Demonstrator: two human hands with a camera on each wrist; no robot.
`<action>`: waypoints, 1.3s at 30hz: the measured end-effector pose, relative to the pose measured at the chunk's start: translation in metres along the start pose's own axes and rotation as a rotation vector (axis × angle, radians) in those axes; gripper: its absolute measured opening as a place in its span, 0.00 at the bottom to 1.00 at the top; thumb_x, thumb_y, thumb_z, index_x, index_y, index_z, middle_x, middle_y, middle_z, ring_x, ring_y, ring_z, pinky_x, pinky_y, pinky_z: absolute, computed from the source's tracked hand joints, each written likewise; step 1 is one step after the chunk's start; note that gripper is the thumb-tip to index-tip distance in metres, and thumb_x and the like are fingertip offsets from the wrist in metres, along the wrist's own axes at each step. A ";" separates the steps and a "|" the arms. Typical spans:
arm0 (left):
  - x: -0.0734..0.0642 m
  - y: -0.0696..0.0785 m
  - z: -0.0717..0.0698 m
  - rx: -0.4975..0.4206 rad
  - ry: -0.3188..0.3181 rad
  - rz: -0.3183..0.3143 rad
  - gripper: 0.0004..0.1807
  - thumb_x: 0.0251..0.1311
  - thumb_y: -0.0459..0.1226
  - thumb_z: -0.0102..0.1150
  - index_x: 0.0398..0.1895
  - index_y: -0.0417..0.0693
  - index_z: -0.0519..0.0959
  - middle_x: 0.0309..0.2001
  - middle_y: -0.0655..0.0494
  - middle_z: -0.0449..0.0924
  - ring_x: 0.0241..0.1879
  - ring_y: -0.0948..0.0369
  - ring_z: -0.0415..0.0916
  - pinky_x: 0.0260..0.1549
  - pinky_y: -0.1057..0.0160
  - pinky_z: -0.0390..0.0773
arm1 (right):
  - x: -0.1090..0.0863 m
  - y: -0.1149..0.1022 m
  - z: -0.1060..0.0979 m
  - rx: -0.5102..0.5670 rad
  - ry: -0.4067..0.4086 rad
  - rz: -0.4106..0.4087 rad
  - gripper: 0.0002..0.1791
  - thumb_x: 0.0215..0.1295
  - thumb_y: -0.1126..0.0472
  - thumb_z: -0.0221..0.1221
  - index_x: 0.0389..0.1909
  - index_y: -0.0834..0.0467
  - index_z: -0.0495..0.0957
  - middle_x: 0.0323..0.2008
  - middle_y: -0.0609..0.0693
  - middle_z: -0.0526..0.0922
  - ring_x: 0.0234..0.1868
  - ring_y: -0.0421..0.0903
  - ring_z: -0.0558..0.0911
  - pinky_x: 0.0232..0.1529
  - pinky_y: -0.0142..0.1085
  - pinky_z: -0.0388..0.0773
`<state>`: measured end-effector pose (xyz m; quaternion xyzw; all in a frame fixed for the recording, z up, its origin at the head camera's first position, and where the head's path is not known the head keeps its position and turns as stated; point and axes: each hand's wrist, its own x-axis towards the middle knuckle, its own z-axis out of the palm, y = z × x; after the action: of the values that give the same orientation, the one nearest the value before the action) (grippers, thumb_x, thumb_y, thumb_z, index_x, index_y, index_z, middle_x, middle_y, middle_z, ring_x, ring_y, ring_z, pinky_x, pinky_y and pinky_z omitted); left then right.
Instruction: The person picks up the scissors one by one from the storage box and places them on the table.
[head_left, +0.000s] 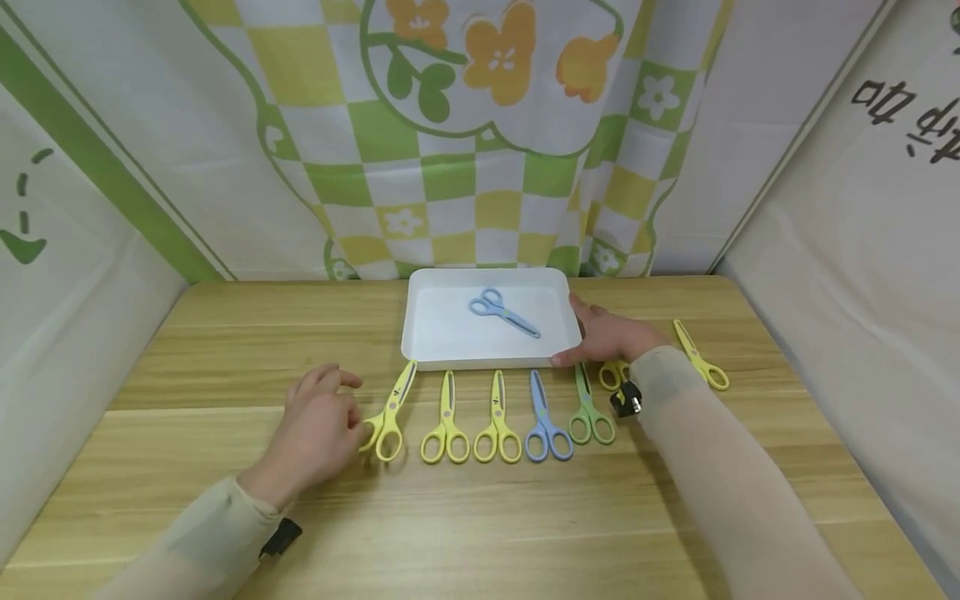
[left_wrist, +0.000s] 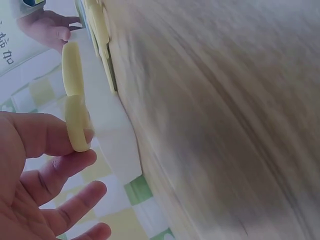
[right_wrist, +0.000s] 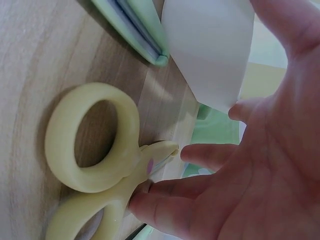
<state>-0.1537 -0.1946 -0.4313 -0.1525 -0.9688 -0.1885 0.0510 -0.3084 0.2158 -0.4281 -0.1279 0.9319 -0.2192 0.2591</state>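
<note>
My left hand (head_left: pixel 318 425) pinches one handle loop of a pair of yellow scissors (head_left: pixel 390 425) between thumb and forefinger. In the left wrist view the loops stand edge-on to the camera; the other fingers are spread. In the head view the blade tip reaches the front left corner of a white tray (head_left: pixel 438 329). At the tray's right end, my right hand (head_left: pixel 603 333) rests with its thumb at the front corner and a finger along the side wall, fingers fairly straight. Inside the tray lie blue scissors (head_left: pixel 504 313).
Before the tray, blades pointing toward it, lie yellow scissors (head_left: pixel 446 429), more yellow scissors (head_left: pixel 497 429), blue scissors (head_left: pixel 547 429) and green scissors (head_left: pixel 588 417). Yellow scissors (right_wrist: pixel 95 137) sit partly under my right wrist. Another yellow pair (head_left: pixel 701 358) lies far right. A checkered curtain (head_left: pixel 480 183) hangs behind.
</note>
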 end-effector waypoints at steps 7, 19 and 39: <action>-0.003 -0.004 0.003 0.009 -0.020 -0.034 0.18 0.47 0.33 0.68 0.09 0.56 0.71 0.56 0.40 0.76 0.65 0.35 0.57 0.61 0.33 0.51 | 0.001 0.001 0.000 0.000 0.011 -0.018 0.75 0.50 0.33 0.71 0.79 0.58 0.26 0.76 0.71 0.36 0.75 0.66 0.39 0.70 0.60 0.43; 0.002 0.002 0.019 0.049 -0.105 -0.098 0.16 0.47 0.38 0.67 0.08 0.57 0.72 0.52 0.42 0.79 0.58 0.38 0.65 0.52 0.38 0.59 | 0.001 0.002 0.000 -0.002 0.001 0.004 0.75 0.51 0.32 0.70 0.78 0.57 0.25 0.76 0.71 0.36 0.76 0.66 0.39 0.71 0.59 0.43; 0.007 0.004 0.023 0.093 -0.161 -0.099 0.16 0.51 0.38 0.62 0.09 0.56 0.73 0.51 0.43 0.79 0.57 0.37 0.66 0.47 0.40 0.63 | 0.000 0.001 0.000 0.004 -0.002 0.001 0.74 0.53 0.33 0.69 0.78 0.58 0.24 0.76 0.70 0.37 0.76 0.65 0.40 0.71 0.58 0.43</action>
<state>-0.1605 -0.1806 -0.4505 -0.1165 -0.9839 -0.1326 -0.0291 -0.3088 0.2163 -0.4288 -0.1272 0.9313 -0.2207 0.2604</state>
